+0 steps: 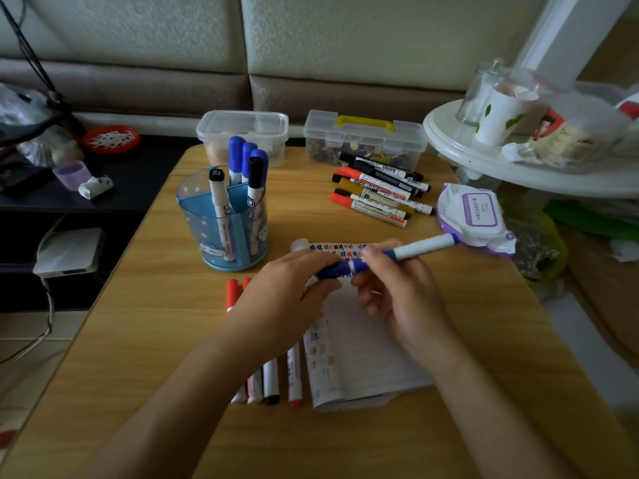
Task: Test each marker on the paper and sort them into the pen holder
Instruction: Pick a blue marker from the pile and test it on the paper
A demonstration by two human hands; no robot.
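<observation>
- Pen holder point(221, 233), blue and see-through, stands on the tabletop point(138, 340) at the left. Black-capped markers point(255, 181) and blue-capped markers point(236, 153) stand upright in its compartments.
- Row of markers point(271, 378) lies just left of the paper point(366, 357), partly hidden under the left forearm.
- Left hand point(276, 305): its grip is curled round the blue cap end of the blue marker point(423, 246).
- Blue marker: held nearly level above the paper, its white barrel pointing right; whether the cap is fully seated cannot be told.
- Right hand point(397, 295): its grip pinches the barrel just beside the cap.
- Loose pile of markers point(377, 195) lies farther back on the right, in front of a clear box point(363, 140) with a yellow handle.
- Wipes pack point(473, 212) lies at the tabletop's right edge.
</observation>
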